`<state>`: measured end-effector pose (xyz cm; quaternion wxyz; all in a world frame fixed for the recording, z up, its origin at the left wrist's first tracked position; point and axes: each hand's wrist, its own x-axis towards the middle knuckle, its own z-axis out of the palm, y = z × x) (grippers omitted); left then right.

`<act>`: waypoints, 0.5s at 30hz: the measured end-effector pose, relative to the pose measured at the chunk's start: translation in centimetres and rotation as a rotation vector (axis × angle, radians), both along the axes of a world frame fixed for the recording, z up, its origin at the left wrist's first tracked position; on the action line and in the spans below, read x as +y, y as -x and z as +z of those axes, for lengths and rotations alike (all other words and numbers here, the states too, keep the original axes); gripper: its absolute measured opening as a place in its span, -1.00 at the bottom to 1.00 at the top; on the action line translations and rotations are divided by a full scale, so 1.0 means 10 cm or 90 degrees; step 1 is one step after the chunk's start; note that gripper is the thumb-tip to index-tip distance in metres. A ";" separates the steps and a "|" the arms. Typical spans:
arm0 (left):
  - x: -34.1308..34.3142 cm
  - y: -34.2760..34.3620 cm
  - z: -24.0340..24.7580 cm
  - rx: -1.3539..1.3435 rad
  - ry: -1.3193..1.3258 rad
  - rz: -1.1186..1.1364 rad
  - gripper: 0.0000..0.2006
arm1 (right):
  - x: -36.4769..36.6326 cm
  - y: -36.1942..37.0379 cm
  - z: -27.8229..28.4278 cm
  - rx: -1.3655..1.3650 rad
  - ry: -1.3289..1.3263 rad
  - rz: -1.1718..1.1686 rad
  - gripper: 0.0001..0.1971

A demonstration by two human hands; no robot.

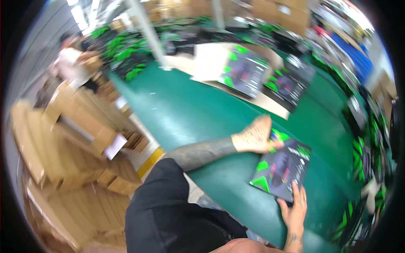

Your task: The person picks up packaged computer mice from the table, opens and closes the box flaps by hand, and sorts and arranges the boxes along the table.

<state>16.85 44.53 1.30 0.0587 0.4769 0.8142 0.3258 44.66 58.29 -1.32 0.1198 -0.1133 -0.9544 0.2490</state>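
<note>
The right grip [296, 209] is closed on the near end of a black-and-green box [289, 162], fingers laid over the printed face and thumb at the edge. The left grip [254, 137] is spread, fingers extended past the far left corner, thumb reaching over it; blur prevents confirming firm contact there. The box lies face up, askew, over the green bench [168, 99]; whether its underside is fully down cannot be determined. Judged by appearance, it is light, stiff card with a smooth, somewhat slippery face; corners and panels could dent. Recommended hold: opposite edges, with no pressing on the middle. Farther along the bench, a second box [247, 71] and a third box [291, 80] lie at a pale board [276, 109]. Similar packages [126, 52] are piled beyond. Off the bench to the left: brown cartons [63, 143] stacked flat, and a co-worker [71, 63] farther back.
</note>
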 end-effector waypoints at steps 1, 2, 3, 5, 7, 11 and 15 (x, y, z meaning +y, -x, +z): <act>-0.06 0.02 -0.13 -0.103 0.126 -0.081 -0.26 | -0.04 -0.02 -0.04 0.012 -0.014 -0.001 -0.24; -0.16 -0.10 -0.29 -0.011 -0.025 -0.149 -0.19 | -0.07 0.00 -0.08 0.023 -0.026 -0.012 -0.25; -0.29 -0.26 -0.55 -0.033 -0.015 -0.074 -0.10 | -0.10 0.07 -0.10 0.041 -0.028 0.019 -0.25; -0.40 -0.34 -0.37 -0.229 0.023 -0.109 -0.05 | -0.15 0.12 -0.10 0.062 0.061 -0.017 -0.28; -0.39 -0.51 -0.09 -0.457 -0.226 -0.240 -0.03 | -0.14 0.14 -0.18 0.118 0.052 -0.029 -0.28; -0.13 -0.24 0.22 -0.405 -0.320 -0.255 -0.11 | -0.14 0.17 -0.23 0.253 0.078 -0.077 -0.29; 0.34 0.45 0.71 -0.575 -0.401 -0.130 -0.34 | 0.00 0.18 -0.01 0.313 0.107 -0.093 -0.31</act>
